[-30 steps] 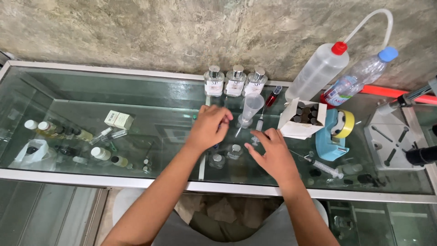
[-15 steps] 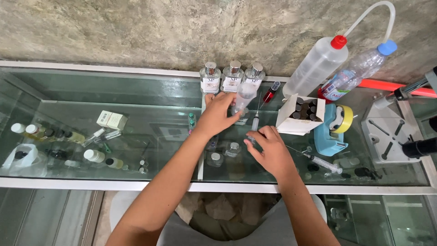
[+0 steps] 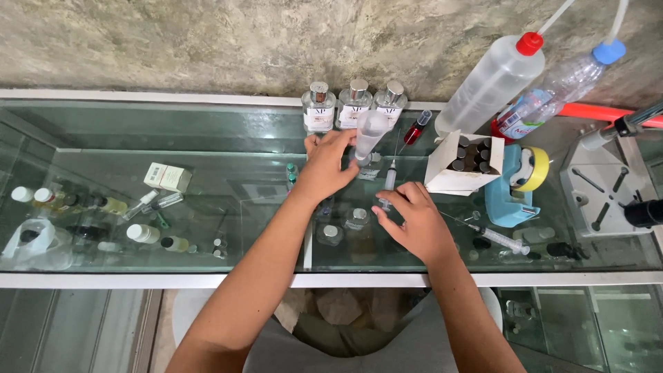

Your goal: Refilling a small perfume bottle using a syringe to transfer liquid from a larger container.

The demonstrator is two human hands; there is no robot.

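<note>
You are working across a glass display counter (image 3: 207, 179) that fills the middle of the frame, with a large wash bottle (image 3: 492, 86) and a clear water bottle (image 3: 552, 97) leaning at the upper right. By the look of it, you are in the middle of lifting the measuring cylinder (image 3: 369, 135) just above centre: your left hand (image 3: 330, 166) is closed around its lower part, holding it tilted in front of three square perfume bottles (image 3: 355, 103). Your right hand (image 3: 411, 224), just right of centre, pinches a small syringe (image 3: 388, 183), needle end up. The next move likely calls for bringing the syringe and cylinder together steadily. Half a second ago the cylinder sat slightly lower and your grip was looser around it.
</note>
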